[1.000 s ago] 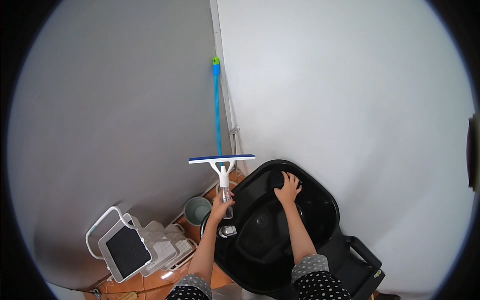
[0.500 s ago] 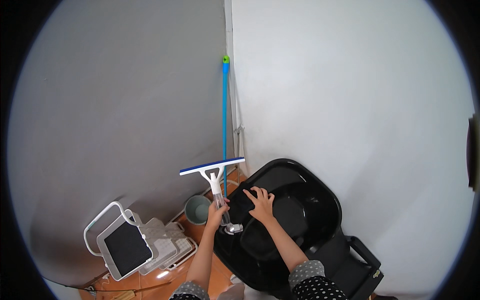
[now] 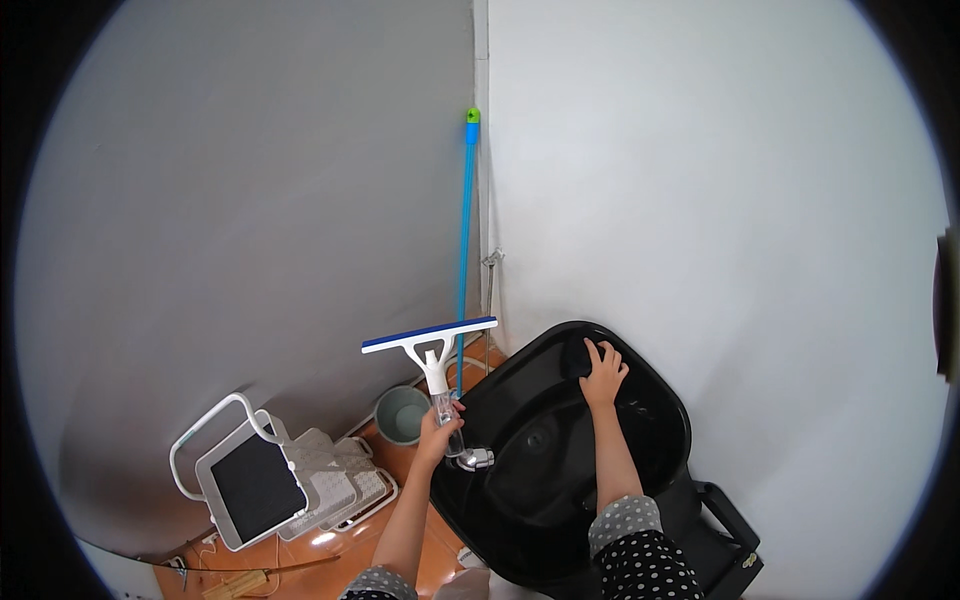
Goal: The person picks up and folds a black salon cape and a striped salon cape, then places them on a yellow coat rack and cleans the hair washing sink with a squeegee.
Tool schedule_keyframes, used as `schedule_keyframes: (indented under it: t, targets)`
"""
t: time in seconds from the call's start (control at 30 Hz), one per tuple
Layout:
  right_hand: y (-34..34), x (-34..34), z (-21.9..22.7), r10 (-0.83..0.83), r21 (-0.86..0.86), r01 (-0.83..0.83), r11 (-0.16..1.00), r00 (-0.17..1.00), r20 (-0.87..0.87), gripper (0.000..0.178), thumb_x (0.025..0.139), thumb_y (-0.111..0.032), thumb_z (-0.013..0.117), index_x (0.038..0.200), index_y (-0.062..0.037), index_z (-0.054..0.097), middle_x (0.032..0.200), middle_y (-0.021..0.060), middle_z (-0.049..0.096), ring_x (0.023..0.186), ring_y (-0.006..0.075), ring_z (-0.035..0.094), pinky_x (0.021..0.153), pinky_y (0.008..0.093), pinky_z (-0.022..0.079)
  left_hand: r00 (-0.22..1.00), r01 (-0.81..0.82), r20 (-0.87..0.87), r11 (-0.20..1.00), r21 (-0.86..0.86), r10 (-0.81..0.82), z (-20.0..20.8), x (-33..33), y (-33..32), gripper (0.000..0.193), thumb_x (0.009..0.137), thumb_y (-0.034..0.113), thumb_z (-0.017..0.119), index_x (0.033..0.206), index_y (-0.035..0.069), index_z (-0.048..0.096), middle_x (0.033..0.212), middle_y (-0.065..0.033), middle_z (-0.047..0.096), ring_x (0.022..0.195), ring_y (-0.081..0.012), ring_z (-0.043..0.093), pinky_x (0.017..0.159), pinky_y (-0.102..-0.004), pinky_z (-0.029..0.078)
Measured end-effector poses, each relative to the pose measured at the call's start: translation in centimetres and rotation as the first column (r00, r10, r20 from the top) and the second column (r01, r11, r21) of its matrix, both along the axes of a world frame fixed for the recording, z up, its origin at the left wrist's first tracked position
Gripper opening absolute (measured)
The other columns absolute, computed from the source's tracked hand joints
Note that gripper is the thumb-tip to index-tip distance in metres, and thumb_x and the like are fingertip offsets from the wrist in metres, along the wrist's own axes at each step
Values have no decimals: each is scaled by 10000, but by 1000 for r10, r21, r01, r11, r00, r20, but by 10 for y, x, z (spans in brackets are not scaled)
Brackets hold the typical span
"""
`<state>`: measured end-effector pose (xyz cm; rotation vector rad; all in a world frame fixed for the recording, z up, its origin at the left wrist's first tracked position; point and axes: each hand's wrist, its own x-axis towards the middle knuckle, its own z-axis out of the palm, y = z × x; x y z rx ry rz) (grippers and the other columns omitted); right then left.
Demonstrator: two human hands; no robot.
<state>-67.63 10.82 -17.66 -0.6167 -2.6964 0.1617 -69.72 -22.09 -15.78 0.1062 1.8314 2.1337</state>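
Note:
My left hand is closed around the clear bottle handle of a spray squeegee, which I hold upright. Its wide white head with a blue blade faces up. Inside the black shampoo basin, my right hand presses a dark cloth against the far wall, fingers bent over it. The cloth is hard to tell from the black basin. A chrome faucet sits on the basin's left rim, just below the squeegee bottle. The drain shows in the bowl.
A grey-green bucket stands left of the basin on the orange floor. Further left is a white tiered cart. A blue pole leans in the corner, and a white wall rises behind the basin.
My right hand has moved with the dark cloth from the basin's left side to its far wall, to the right. My left hand still holds the squeegee in nearly the same place.

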Motion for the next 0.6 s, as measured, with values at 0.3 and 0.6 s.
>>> schedule_keyframes:
  t: [0.3, 0.6]
  targets:
    - [-61, -13, 4, -138, -237, 130, 963, 990, -17, 616, 580, -223, 737, 1152, -172, 516, 1044, 71, 453, 1045, 262, 445, 781, 441, 419, 986, -140, -90, 990, 7, 140, -9, 68, -50, 244, 654, 24, 603, 888, 18, 538, 856, -38, 529, 776, -117, 501, 708, -250, 408]
    - [-172, 30, 9, 292, -343, -297, 891, 954, -69, 489, 562, -111, 650, 1048, -143, 604, 956, 55, 486, 989, 253, 476, 747, 399, 426, 994, -49, -98, 999, -13, 47, -13, 77, -60, 244, 658, 26, 621, 888, 19, 538, 782, -34, 515, 727, -127, 522, 676, -261, 440]
